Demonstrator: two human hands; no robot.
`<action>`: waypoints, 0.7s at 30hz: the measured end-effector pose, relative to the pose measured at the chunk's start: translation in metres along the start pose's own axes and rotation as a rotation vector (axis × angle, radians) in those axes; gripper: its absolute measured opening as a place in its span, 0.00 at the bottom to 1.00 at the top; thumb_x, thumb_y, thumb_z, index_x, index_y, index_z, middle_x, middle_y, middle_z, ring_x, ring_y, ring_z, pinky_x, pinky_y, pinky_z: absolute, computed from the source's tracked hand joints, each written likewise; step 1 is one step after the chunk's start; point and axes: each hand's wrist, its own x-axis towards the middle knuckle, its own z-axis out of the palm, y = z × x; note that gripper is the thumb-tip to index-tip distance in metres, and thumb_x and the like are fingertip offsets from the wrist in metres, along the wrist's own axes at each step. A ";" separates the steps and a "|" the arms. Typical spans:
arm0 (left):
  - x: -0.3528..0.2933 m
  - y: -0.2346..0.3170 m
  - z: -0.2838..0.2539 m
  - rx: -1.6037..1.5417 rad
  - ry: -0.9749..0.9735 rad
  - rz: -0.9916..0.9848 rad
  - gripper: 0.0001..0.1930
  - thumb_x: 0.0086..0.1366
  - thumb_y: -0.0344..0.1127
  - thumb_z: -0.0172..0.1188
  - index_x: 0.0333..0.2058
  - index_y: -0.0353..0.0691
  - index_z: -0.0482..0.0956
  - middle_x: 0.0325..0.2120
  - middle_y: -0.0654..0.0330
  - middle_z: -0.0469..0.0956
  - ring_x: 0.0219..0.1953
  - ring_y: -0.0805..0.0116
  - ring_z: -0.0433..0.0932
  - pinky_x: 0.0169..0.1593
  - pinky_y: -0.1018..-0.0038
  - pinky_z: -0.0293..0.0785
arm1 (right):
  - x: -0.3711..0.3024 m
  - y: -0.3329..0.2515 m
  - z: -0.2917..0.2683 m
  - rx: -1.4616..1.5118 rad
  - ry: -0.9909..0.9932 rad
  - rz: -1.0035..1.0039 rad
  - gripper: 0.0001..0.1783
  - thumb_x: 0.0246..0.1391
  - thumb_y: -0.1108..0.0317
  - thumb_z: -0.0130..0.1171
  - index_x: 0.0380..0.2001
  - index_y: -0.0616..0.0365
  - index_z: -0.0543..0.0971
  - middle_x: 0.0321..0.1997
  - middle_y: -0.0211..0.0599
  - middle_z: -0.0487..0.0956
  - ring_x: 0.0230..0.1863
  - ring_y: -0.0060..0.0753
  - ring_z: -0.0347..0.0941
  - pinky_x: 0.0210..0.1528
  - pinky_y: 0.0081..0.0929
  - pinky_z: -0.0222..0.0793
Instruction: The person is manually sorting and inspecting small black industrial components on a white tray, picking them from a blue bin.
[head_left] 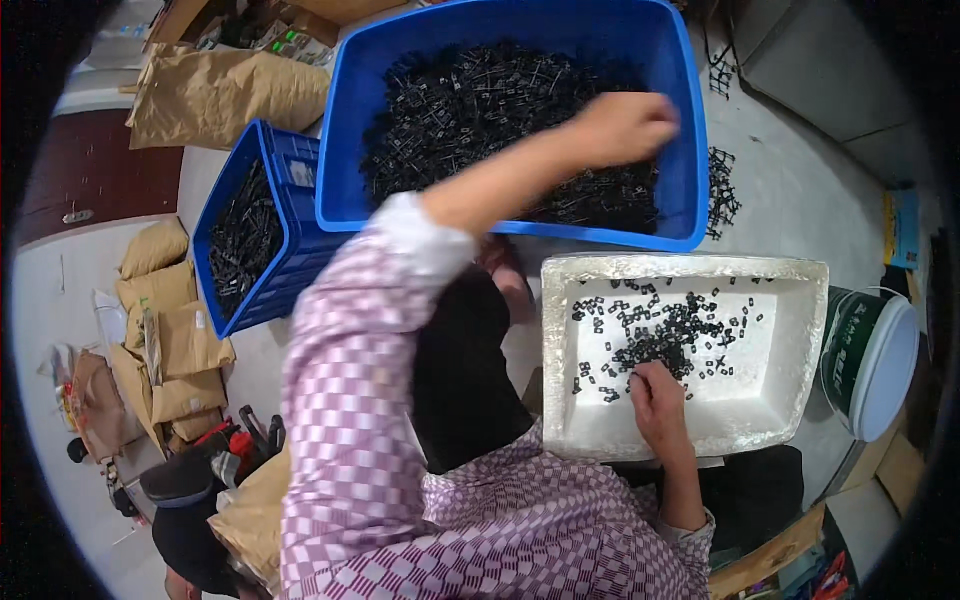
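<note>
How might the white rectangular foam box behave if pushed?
The foam box is probably light for its size, given thick foam walls. It would likely stay stiff: its sides stand straight. The loosely scattered small black plastic pieces inside may slide.

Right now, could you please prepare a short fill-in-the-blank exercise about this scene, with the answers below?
1. The left hand is above the large ____ tub.
2. The hand inside the white foam box is the ____ one.
3. The small parts in this box are ____.
4. The bucket beside it has a ____ body.

Missing words: blue; right; black; green.
</note>
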 end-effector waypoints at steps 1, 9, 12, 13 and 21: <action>-0.023 -0.034 -0.026 -0.007 -0.069 0.004 0.15 0.57 0.45 0.51 0.34 0.40 0.77 0.29 0.54 0.78 0.33 0.58 0.77 0.38 0.67 0.72 | 0.001 0.001 0.002 -0.021 -0.056 0.024 0.04 0.47 0.78 0.52 0.29 0.62 0.72 0.24 0.41 0.70 0.24 0.41 0.66 0.27 0.29 0.62; -0.207 -0.204 -0.121 0.512 -0.231 -0.455 0.14 0.54 0.42 0.56 0.37 0.42 0.73 0.34 0.52 0.76 0.38 0.55 0.76 0.42 0.62 0.71 | 0.014 0.002 0.013 -0.241 -0.008 -0.198 0.08 0.44 0.78 0.54 0.31 0.62 0.72 0.33 0.43 0.72 0.36 0.46 0.66 0.38 0.33 0.63; -0.212 -0.206 -0.103 0.642 -0.251 -0.584 0.16 0.52 0.44 0.57 0.38 0.43 0.72 0.37 0.51 0.76 0.41 0.53 0.75 0.45 0.61 0.71 | 0.015 0.003 0.016 -0.219 0.024 -0.162 0.09 0.43 0.77 0.54 0.32 0.63 0.72 0.35 0.45 0.71 0.37 0.48 0.66 0.40 0.35 0.62; -0.204 -0.200 -0.099 0.673 -0.280 -0.660 0.18 0.51 0.45 0.58 0.39 0.44 0.72 0.38 0.51 0.76 0.41 0.52 0.75 0.45 0.61 0.71 | 0.014 0.007 0.018 -0.185 -0.001 -0.131 0.10 0.43 0.76 0.54 0.32 0.63 0.71 0.35 0.45 0.71 0.38 0.49 0.65 0.41 0.36 0.61; -0.201 -0.238 -0.097 0.679 -0.277 -0.686 0.20 0.49 0.46 0.62 0.36 0.41 0.70 0.29 0.48 0.76 0.33 0.49 0.75 0.37 0.61 0.71 | 0.006 0.020 0.024 -0.240 -0.138 -0.142 0.10 0.44 0.74 0.55 0.34 0.62 0.71 0.34 0.45 0.70 0.37 0.49 0.66 0.40 0.36 0.62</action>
